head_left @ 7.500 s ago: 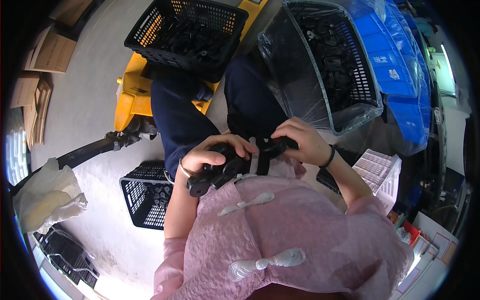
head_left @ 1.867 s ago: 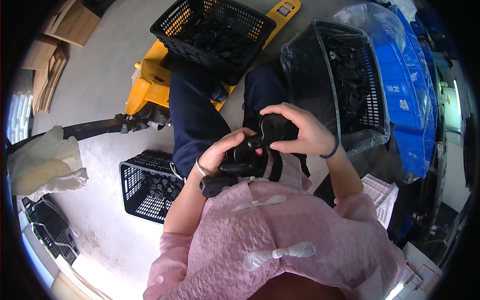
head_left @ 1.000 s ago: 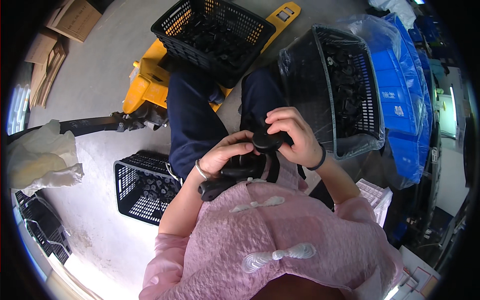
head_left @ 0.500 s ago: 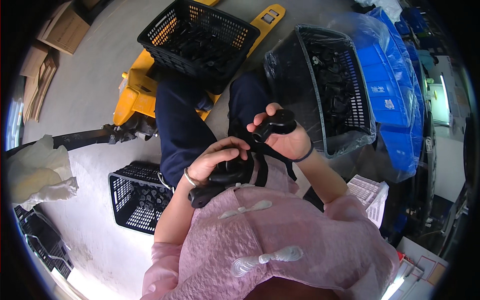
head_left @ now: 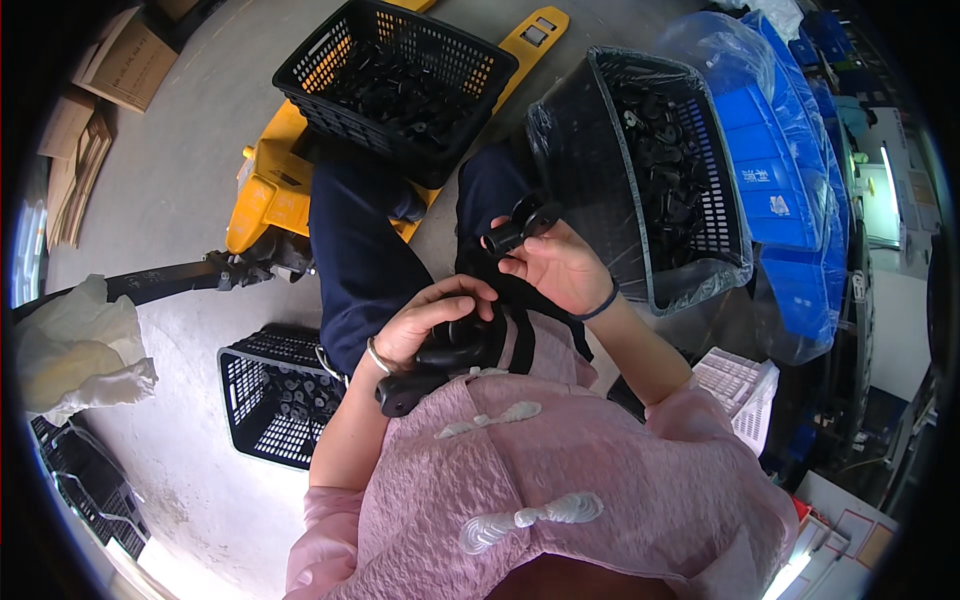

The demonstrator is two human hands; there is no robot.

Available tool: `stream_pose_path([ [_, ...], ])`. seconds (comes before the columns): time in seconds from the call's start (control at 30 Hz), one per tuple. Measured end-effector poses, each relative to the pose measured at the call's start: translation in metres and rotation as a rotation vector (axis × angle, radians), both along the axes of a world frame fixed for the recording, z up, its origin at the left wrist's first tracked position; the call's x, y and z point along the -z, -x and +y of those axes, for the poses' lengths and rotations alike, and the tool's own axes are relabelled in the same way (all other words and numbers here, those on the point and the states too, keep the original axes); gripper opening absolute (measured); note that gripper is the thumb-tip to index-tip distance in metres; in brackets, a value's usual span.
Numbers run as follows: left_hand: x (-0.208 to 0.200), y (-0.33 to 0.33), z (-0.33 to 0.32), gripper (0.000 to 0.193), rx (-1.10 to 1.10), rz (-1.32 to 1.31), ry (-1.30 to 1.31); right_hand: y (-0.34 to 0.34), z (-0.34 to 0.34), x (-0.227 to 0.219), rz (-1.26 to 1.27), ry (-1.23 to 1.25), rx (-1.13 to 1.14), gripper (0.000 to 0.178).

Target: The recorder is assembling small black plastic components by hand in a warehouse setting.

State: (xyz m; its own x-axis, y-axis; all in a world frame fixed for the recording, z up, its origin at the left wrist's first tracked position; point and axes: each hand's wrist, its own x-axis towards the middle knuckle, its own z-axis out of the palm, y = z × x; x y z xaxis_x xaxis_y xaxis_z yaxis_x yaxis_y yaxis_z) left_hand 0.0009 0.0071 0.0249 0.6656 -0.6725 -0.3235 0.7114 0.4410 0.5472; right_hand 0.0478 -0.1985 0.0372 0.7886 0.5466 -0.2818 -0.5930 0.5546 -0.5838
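My right hand (head_left: 565, 268) is closed on a black plastic part (head_left: 507, 238), which has a rounded head and a short tubular neck. It is raised over my right thigh, its neck end toward me. In my lap, my left hand (head_left: 432, 318) curls round more black parts of similar look; one black part (head_left: 408, 392) juts out below the wrist, against my pink top. My fingers hide how many are gathered there. To the right, a plastic-lined black crate (head_left: 620, 190) holds many black parts (head_left: 668, 165).
Ahead, another black crate (head_left: 445, 168) of black parts stands on a yellow pallet truck (head_left: 275, 190). A smaller black crate (head_left: 228, 400) with round-ended parts is on the floor at left. Blue bins (head_left: 775, 190) under clear plastic stand at right; cardboard boxes (head_left: 130, 62) lie far left.
My right hand has turned the black part and shifted it slightly left, so its head now points up and away. My left hand stays nearly still in my lap.
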Motion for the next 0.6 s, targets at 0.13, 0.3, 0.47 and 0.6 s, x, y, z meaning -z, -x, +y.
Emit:
stream_pose_path([
  [0.13,0.0,0.0,-0.001,0.03,-0.01,0.021,0.019,0.0,-0.002,0.004,-0.026,0.003,0.017,0.025],
  [0.3,0.004,0.001,0.0,0.036,0.002,-0.019,-0.028,-0.001,-0.002,-0.002,-0.159,0.249,0.043,0.032],
  [0.47,0.003,0.004,0.0,0.045,-0.052,0.003,-0.044,-0.023,-0.036,-0.019,-0.609,0.888,0.331,0.043],
  [0.6,0.006,0.0,-0.004,0.063,-0.088,0.159,0.067,-0.049,-0.098,-0.056,-1.281,2.07,0.753,0.051],
])
